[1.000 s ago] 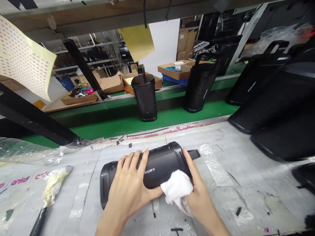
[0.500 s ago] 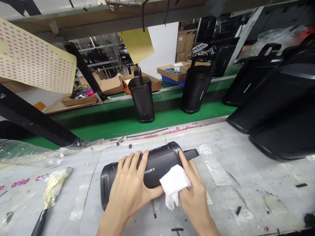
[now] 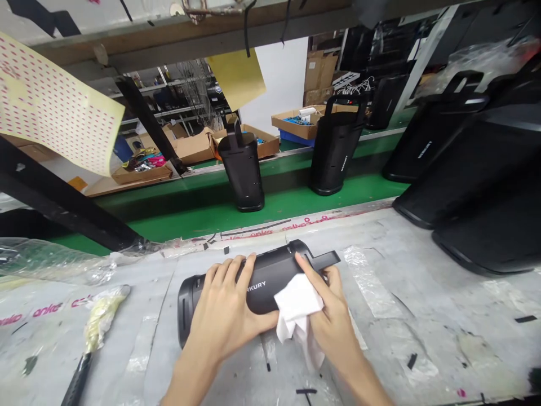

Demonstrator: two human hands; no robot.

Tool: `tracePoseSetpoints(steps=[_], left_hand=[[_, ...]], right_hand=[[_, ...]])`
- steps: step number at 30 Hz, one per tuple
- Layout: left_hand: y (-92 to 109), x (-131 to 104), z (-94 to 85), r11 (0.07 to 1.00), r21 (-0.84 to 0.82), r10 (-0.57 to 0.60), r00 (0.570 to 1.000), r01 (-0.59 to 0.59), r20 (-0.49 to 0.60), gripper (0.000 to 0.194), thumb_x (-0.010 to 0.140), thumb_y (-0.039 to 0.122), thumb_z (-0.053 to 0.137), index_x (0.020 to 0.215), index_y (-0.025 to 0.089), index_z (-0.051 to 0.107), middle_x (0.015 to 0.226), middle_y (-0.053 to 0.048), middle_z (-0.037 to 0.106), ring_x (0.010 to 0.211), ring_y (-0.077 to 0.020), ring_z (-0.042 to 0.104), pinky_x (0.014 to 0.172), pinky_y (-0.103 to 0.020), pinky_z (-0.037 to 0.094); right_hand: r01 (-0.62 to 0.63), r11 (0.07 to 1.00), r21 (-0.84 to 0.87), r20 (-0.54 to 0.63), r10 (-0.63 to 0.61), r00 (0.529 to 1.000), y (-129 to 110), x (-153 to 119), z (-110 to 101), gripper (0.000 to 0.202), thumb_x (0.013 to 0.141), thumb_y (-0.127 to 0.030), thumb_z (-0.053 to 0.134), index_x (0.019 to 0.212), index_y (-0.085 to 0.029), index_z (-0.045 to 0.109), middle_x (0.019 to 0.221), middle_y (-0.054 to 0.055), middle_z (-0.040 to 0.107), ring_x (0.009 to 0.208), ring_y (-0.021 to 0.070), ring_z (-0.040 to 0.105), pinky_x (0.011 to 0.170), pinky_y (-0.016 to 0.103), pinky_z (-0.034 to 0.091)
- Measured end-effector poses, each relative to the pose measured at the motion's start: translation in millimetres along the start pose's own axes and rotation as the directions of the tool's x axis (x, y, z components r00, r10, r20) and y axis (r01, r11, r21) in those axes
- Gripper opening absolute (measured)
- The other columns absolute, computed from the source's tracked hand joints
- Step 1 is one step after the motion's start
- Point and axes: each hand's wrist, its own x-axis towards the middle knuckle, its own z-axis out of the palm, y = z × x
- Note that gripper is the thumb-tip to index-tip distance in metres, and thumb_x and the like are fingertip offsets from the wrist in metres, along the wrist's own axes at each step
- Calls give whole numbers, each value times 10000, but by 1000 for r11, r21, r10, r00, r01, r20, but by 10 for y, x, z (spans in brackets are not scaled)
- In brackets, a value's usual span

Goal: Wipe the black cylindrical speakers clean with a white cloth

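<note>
A black portable speaker [image 3: 270,268] with white lettering and a handle at its right end lies on its side on the covered worktop. My left hand [image 3: 226,310] grips its left and middle part, fingers over the top and thumb along the near side. A white cloth [image 3: 296,301] is bunched in my right hand [image 3: 332,310] and touches the speaker's right part. The index finger of that hand reaches up onto the speaker's end near the handle. Part of the lettering is hidden behind my left fingers.
Similar black speakers stand upright on the green conveyor [image 3: 287,192], and more crowd the worktop [image 3: 393,349] at the right. A wrapped-head tool with a black handle [image 3: 78,375] lies at the left. Dotted sticker sheet [image 3: 63,107] hangs at upper left, beside a slanted black post [image 3: 67,197].
My right hand and the cloth have shifted slightly left and up along the speaker's right end. More of the cloth hangs below the hand. My left hand keeps its hold.
</note>
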Motion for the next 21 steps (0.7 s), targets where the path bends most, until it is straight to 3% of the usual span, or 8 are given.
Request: tracePoseSetpoints(steps=[3, 7, 8, 11, 13, 18, 19, 21], left_hand=[[9, -11, 2, 1000, 2, 8, 1000, -8, -15, 788, 695, 535, 668, 1292, 42, 528, 1175, -192, 635, 1037, -344, 597, 889, -505, 453], [6, -13, 0, 1000, 25, 7, 1000, -7, -21, 798, 668, 509, 698, 1295, 47, 524, 1188, -195, 628, 1023, -344, 601, 878, -499, 456], [-1, -9, -1, 1000, 20, 9, 1000, -8, -18, 798, 666, 513, 704, 1294, 53, 526, 1187, -191, 631, 1018, -341, 604, 876, -496, 458], [-25, 1, 5, 1000, -18, 20, 1000, -21, -20, 827, 688, 609, 680, 1282, 53, 528, 1166, -184, 645, 1031, -337, 606, 883, -495, 457], [-31, 3, 13, 999, -26, 25, 999, -25, -23, 850, 701, 657, 653, 1276, 44, 529, 1159, -187, 649, 1039, -339, 606, 888, -498, 456], [-18, 1, 18, 1000, 22, 15, 1000, -14, -17, 795, 709, 562, 684, 1299, 53, 526, 1182, -188, 638, 1023, -348, 608, 871, -503, 476], [-23, 5, 14, 1000, 17, 11, 1000, -11, -13, 786, 714, 563, 679, 1297, 56, 531, 1180, -187, 640, 1018, -347, 611, 868, -505, 481], [-47, 19, 2, 1000, -14, 0, 1000, 0, 2, 802, 721, 616, 655, 1284, 56, 543, 1172, -187, 647, 1019, -350, 615, 867, -515, 489]], right_hand=[[2, 1000, 8, 156, -4, 988, 5, -12, -43, 603, 837, -102, 400, 1346, -400, 523, 1117, 37, 398, 1093, 179, 508, 970, 311, 460], [-73, 997, 24, -50, 74, 996, 33, -53, -2, 584, 822, -117, 426, 1344, -353, 538, 1014, 41, 379, 930, 168, 535, 849, 292, 519], [-79, 996, 31, -43, 81, 996, 56, -65, -11, 566, 828, -124, 430, 1336, -343, 549, 1023, 45, 381, 938, 170, 538, 847, 290, 522], [-23, 999, 27, 167, 19, 986, 147, -100, -106, 536, 820, -131, 442, 1288, -342, 594, 1223, 55, 357, 1170, 210, 482, 978, 308, 461], [7, 1000, 13, 241, -10, 970, 172, -105, -146, 520, 818, -133, 443, 1258, -349, 617, 1309, 42, 307, 1250, 224, 430, 1034, 320, 415], [-78, 997, -11, -29, 78, 997, 43, -37, 24, 583, 842, -134, 408, 1382, -338, 490, 1056, 62, 380, 983, 174, 549, 852, 303, 532], [-72, 997, -21, -39, 71, 997, 33, -34, 39, 588, 850, -135, 403, 1397, -341, 468, 1056, 65, 389, 992, 180, 551, 863, 317, 531], [-7, 999, -45, 73, 11, 997, 74, -65, -27, 550, 875, -151, 410, 1379, -355, 493, 1210, 81, 407, 1132, 214, 524, 945, 356, 498]])
